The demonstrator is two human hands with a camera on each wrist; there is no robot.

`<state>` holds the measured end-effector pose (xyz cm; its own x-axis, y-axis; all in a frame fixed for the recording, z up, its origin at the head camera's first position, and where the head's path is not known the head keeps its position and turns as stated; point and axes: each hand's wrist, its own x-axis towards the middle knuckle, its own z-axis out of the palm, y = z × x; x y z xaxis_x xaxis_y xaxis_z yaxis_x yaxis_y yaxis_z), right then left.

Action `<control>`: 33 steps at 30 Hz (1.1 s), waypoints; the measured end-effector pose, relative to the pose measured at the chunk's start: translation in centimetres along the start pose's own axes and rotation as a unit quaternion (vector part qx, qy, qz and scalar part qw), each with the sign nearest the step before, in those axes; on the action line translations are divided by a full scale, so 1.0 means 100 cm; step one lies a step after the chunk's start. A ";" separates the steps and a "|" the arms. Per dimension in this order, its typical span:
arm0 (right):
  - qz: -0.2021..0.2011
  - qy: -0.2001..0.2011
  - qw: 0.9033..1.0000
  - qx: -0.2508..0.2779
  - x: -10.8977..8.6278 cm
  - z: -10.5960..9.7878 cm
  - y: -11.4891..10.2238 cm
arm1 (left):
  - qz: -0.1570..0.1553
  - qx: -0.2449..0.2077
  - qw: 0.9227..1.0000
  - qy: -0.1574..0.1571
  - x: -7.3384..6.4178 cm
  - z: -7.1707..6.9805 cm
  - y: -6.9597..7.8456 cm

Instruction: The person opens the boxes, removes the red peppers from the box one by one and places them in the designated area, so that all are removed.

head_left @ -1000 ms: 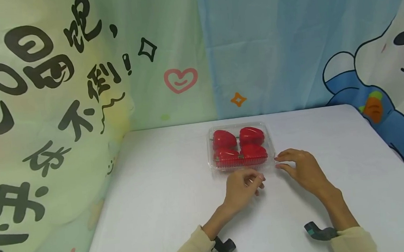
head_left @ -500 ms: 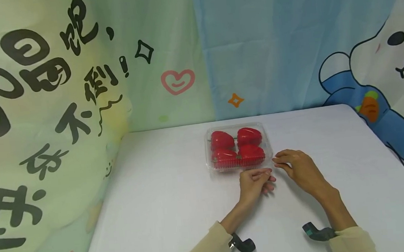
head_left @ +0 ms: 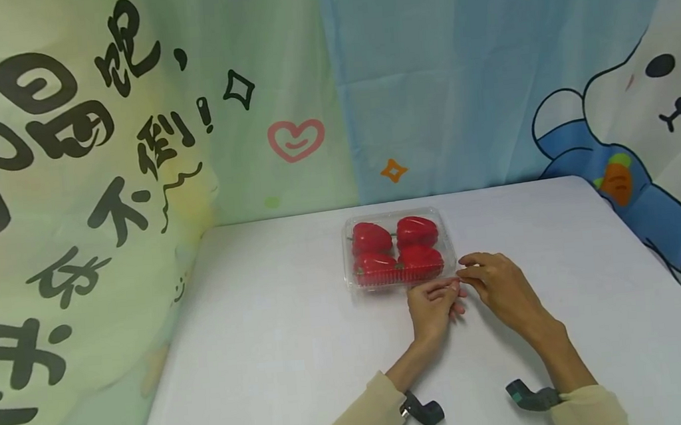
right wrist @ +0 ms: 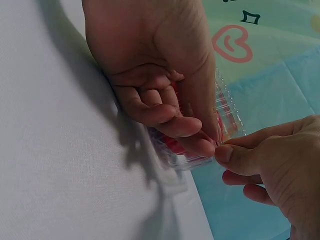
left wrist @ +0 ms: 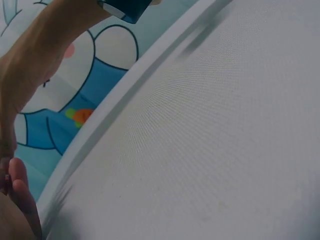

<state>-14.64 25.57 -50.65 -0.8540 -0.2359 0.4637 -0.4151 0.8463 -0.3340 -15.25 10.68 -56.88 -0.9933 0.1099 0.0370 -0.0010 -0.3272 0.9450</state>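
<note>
Right of ctr, bare L hand (head_left: 430, 313) & R hand (head_left: 501, 290) meet at fingertips, grip unclear, near clear rectangular plastic box (head_left: 447, 243) of red peppers (head_left: 417, 232); light touch prob. best.

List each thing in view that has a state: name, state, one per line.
Box: flat on table; lid's closure unclear.
Peppers: four, all inside the box.
Left hand: thumb against forefinger.
Right hand: thumb and forefinger together at left fingertips; any object too small to tell.
Wrist cameras: worn, both wrists.
</note>
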 end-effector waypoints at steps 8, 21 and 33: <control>-0.008 0.013 1.000 -0.007 -0.002 0.002 -0.002 | 0.009 -0.003 1.000 0.025 0.000 0.003 -0.001; -0.050 0.059 0.997 -0.007 -0.004 0.009 0.001 | 0.009 0.005 0.997 0.073 0.001 0.012 -0.002; -0.071 0.078 0.994 -0.002 -0.006 0.014 0.005 | 0.004 0.001 0.995 0.099 0.001 0.015 -0.001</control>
<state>-14.82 25.50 -52.25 -0.7280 -0.2770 0.6272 -0.5265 0.8117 -0.2527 -15.14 12.17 -56.44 -0.9967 -0.0788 -0.0205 0.0064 -0.3262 0.9453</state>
